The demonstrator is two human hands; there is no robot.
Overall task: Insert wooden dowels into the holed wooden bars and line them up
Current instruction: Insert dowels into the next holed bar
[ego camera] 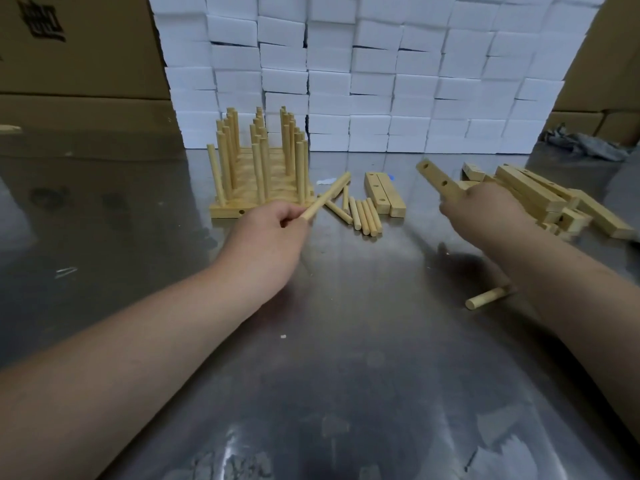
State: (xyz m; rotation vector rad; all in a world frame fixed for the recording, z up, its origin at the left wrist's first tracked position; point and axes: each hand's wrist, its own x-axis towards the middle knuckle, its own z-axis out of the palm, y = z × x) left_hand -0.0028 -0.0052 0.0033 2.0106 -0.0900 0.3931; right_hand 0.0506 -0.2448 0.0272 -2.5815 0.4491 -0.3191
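The left grip [273, 230] pinches one dowel [325, 197] by its near end, just right of the finished bars [228, 212], which are lined up with upright pegs. The right grip [485, 209] clasps a tilted holed bar [434, 178] beside the bar pile [540, 194]. Between them, loose dowels [365, 214] lie on the metal surface [346, 358].

We see soft, even light that seems to come from overhead: the steel table [346, 358] shows pale smeared glare near the bottom edge and a dull sheen up the middle. The stacked white boxes [381, 81] are bright, close to washed out. A dark shadow lies under the right hand [485, 209], which is slightly blurred. The wide lens bows the edges, and the cardboard cartons [69, 64] at the left look dim and soft.
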